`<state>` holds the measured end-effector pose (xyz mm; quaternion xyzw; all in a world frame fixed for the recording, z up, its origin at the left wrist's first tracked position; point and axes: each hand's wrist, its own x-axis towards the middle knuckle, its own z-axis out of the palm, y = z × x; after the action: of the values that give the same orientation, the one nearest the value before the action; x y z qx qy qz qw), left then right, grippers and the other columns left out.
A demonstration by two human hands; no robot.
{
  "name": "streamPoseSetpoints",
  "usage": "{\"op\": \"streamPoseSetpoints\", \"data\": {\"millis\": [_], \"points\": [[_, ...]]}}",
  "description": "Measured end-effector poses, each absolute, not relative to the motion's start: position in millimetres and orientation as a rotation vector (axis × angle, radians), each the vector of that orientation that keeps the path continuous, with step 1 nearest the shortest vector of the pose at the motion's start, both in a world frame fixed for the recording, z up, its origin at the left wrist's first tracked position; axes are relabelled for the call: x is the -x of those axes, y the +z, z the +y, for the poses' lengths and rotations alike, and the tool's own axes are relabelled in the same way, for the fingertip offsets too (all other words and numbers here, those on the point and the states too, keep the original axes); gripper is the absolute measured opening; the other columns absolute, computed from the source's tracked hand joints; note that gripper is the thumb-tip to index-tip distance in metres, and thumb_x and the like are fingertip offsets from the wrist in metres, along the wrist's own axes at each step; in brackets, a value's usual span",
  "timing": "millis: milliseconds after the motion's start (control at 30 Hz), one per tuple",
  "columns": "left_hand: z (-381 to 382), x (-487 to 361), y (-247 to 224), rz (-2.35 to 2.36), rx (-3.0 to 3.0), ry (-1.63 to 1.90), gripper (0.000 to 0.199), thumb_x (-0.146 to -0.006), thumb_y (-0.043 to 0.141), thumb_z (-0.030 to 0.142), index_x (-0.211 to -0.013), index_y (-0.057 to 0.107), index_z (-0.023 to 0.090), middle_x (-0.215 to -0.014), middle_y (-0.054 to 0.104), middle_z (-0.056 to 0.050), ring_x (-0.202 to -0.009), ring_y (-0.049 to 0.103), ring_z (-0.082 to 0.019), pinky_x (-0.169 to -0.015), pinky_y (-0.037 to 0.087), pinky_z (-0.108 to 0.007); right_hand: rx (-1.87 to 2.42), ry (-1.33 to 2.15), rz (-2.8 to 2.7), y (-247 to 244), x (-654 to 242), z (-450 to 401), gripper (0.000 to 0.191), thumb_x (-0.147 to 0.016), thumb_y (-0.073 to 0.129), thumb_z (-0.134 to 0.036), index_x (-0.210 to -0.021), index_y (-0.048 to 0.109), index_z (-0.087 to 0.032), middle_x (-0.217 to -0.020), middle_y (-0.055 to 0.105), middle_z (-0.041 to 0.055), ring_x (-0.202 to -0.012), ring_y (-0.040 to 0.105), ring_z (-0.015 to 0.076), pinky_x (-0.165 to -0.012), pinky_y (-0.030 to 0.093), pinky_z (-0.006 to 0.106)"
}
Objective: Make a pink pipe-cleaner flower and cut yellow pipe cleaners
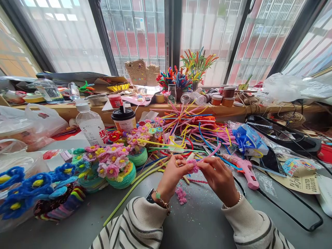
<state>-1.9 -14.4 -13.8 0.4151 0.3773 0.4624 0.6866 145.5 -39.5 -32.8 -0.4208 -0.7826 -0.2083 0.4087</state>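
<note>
Between my two hands, above the grey table, is a small pink pipe-cleaner flower (pixel 192 166). My left hand (pixel 174 173) pinches it from the left, thumb and forefinger closed on it. A straight pink pipe cleaner (pixel 212 152) runs up and to the right from the flower, and my right hand (pixel 218 175) has its fingertips closed on it close to the flower. Below, on the tabletop, lies another small curled pink pipe-cleaner piece (pixel 181 195) among scattered glitter. The fingertips partly cover where the pipe cleaner meets the flower.
Flower-filled pots (pixel 121 176) and blue pipe-cleaner flowers (pixel 37 183) stand at left, near a water bottle (pixel 89 122) and a lidded cup (pixel 123 121). Loose pipe cleaners (pixel 181 119) heap up behind my hands. A corded pink glue gun (pixel 247 173) lies right; a crowded wooden ledge (pixel 150 112) runs behind.
</note>
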Motion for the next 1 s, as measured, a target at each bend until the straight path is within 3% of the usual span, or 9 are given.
{"op": "streamPoseSetpoints", "data": {"millis": [167, 367, 500, 667, 767, 867, 1000], "points": [[-18, -3, -15, 0.866, -1.259, 1.272, 0.031, -0.063, 0.061, 0.02, -0.078, 0.035, 0.019, -0.061, 0.045, 0.007, -0.057, 0.05, -0.006, -0.057, 0.042, -0.02, 1.132, -0.388, -1.902, -34, -137, -39, 0.005, -0.076, 0.047, -0.014, -0.077, 0.051, -0.017, -0.074, 0.05, 0.0048, -0.072, 0.047, 0.0168, -0.065, 0.041, 0.029], [-26, -5, -17, 1.069, -1.757, 1.412, 0.017, -0.071, 0.05, 0.017, -0.081, 0.036, 0.019, -0.069, 0.05, 0.002, -0.066, 0.054, -0.01, -0.065, 0.043, -0.024, 1.315, 0.173, -1.67, -33, -126, -41, 0.013, -0.077, 0.044, -0.024, -0.066, 0.044, -0.018, -0.067, 0.044, 0.0014, -0.063, 0.042, 0.0141, -0.057, 0.036, 0.027], [-27, -5, -22, 1.136, -1.994, 1.451, 0.016, -0.073, 0.047, 0.013, -0.081, 0.035, 0.021, -0.07, 0.049, 0.003, -0.067, 0.053, -0.01, -0.064, 0.042, -0.023, 1.342, 0.643, -1.436, -28, -123, -42, 0.021, -0.075, 0.048, -0.033, -0.061, 0.042, -0.018, -0.058, 0.039, -0.0027, -0.053, 0.035, 0.0104, -0.049, 0.03, 0.023], [-28, -5, -26, 1.129, -2.214, 1.434, 0.016, -0.074, 0.043, 0.011, -0.081, 0.034, 0.022, -0.071, 0.049, 0.002, -0.065, 0.051, -0.01, -0.061, 0.041, -0.022, 1.147, 1.518, -0.858, -27, -125, -39, 0.022, -0.067, 0.053, -0.03, -0.055, 0.04, -0.017, -0.05, 0.025, -0.0074, -0.042, 0.019, 0.0053, -0.038, 0.015, 0.018], [-27, -4, -25, 1.091, -2.193, 1.408, 0.014, -0.074, 0.043, 0.012, -0.081, 0.035, 0.021, -0.072, 0.05, 0.002, -0.066, 0.051, -0.01, -0.062, 0.042, -0.023, 0.984, 1.855, -0.677, -28, -129, -38, 0.018, -0.063, 0.056, -0.028, -0.057, 0.045, -0.015, -0.053, 0.028, -0.0065, -0.042, 0.02, 0.004, -0.036, 0.013, 0.017], [-23, -2, -20, 1.07, -1.877, 1.391, 0.017, -0.073, 0.048, 0.018, -0.082, 0.034, 0.021, -0.072, 0.05, 0.002, -0.067, 0.053, -0.01, -0.065, 0.043, -0.024, 1.032, 1.651, -0.873, -24, -132, -40, 0.015, -0.068, 0.053, -0.03, -0.065, 0.051, -0.015, -0.056, 0.035, -0.0047, -0.044, 0.027, 0.0044, -0.037, 0.02, 0.016], [-18, 1, -14, 0.966, -1.487, 1.326, 0.026, -0.069, 0.055, 0.024, -0.081, 0.031, 0.021, -0.067, 0.048, 0.004, -0.062, 0.054, -0.009, -0.06, 0.044, -0.023, 1.239, 0.764, -1.465, -20, -137, -43, 0.011, -0.074, 0.05, -0.025, -0.078, 0.056, -0.018, -0.072, 0.049, 0.0012, -0.053, 0.039, 0.0086, -0.047, 0.035, 0.021]]}}
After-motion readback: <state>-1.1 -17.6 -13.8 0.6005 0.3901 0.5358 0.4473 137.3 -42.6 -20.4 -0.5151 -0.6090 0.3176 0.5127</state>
